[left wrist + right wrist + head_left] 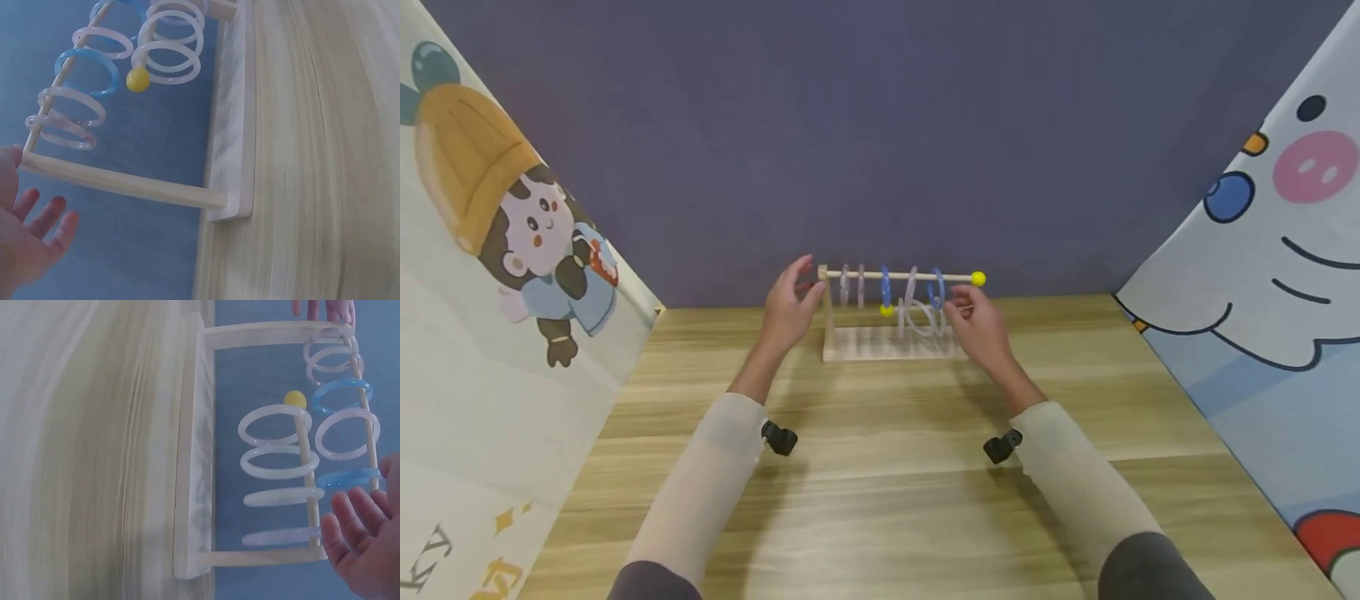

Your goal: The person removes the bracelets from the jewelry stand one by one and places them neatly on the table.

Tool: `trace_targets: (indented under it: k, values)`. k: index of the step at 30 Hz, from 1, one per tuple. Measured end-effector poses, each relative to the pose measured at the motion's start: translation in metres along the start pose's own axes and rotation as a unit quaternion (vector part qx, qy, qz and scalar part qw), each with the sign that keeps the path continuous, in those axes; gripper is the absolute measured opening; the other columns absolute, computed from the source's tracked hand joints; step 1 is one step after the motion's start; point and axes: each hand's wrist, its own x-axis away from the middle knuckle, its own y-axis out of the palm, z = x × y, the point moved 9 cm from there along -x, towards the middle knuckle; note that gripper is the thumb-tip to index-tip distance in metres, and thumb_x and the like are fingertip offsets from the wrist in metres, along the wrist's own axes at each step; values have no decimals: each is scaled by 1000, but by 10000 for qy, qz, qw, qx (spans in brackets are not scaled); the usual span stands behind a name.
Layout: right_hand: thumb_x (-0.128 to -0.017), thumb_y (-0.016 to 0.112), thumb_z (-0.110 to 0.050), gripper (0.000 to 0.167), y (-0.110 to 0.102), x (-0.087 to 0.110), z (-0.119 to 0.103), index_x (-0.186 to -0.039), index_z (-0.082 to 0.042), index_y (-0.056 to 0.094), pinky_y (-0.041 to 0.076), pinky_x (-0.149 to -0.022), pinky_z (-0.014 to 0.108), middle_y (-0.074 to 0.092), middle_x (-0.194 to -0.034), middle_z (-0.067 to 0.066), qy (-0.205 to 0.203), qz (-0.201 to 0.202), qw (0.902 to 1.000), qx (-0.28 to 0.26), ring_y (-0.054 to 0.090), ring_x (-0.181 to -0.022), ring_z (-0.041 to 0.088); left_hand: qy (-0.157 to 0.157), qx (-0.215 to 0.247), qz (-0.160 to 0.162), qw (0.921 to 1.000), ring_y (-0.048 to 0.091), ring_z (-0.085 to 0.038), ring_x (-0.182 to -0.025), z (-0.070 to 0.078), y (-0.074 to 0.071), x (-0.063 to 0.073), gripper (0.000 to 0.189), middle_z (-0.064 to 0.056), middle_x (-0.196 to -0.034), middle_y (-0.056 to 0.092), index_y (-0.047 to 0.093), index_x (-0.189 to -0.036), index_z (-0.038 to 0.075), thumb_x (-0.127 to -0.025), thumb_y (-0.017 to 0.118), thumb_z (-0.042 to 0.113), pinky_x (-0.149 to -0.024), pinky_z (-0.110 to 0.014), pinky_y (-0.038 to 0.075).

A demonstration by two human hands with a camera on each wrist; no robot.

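A light wooden stand (880, 346) has two rods tipped with yellow balls. On its upper rod (872, 275) hang two blue rings and several pale pink ones; several whitish rings (278, 497) circle the lower rod. My left hand (790, 308) is beside the left post's top, its thumb near or touching that corner, other fingers loosely spread. My right hand (983, 329) is at the right end, fingertips close beside a blue ring (347, 479), fingers relaxed. Whether they touch the ring is hard to tell. The second blue ring (886, 292) hangs mid-rod.
The stand is at the far edge of a wood-grain table (880, 467), against a dark backdrop (880, 133). Cartoon-printed panels (490, 375) line both sides. The upper rod's yellow ball (978, 278) projects just behind my right hand.
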Motion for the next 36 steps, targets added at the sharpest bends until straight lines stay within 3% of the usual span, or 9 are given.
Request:
trace_targets:
  k: [6, 11, 15, 21, 36]
  values:
    - [-99, 66, -22, 36, 6, -6, -5, -130, -3, 62, 60, -83, 44, 73, -111, 17, 63, 82, 9999, -132, 72, -95, 32, 285, 20, 171, 9994, 64, -37, -124, 4, 3, -6, 45, -17, -142, 59, 53, -146, 9, -103, 61, 20, -103, -44, 55]
    - [-97, 68, -22, 36, 8, -8, -8, -128, -4, 64, 60, -82, 42, 74, -108, 17, 54, 117, 9998, -154, 72, -93, 31, 229, 184, 208, 9994, 68, -33, -116, 0, 4, -8, 33, -16, -132, 65, 63, -135, 10, -102, 62, 18, -93, -43, 59]
    - [-97, 68, -22, 35, 11, -9, -9, -127, -5, 65, 60, -81, 38, 74, -109, 17, 70, 53, 9998, -187, 72, -94, 30, 125, 298, 8, 9995, 68, -33, -116, -4, 6, -11, 35, -17, -132, 63, 61, -137, 10, -103, 62, 18, -87, -43, 61]
    - [-96, 70, -22, 34, 13, -10, -9, -124, -4, 66, 60, -79, 37, 74, -108, 17, 106, 94, 9995, -294, 72, -93, 31, 17, 251, -224, 9994, 66, -35, -118, -7, 7, -15, 38, -16, -135, 62, 58, -139, 9, -103, 62, 20, -91, -44, 60]
    - [-93, 74, -27, 30, 15, -11, -14, -113, -5, 70, 61, -79, 41, 77, -100, 16, 143, 689, 9969, -356, 75, -88, 30, -8, 389, -253, 9989, 65, -34, -117, -10, 9, -15, 43, -15, -134, 62, 59, -140, 12, -100, 67, 26, -93, -46, 58]
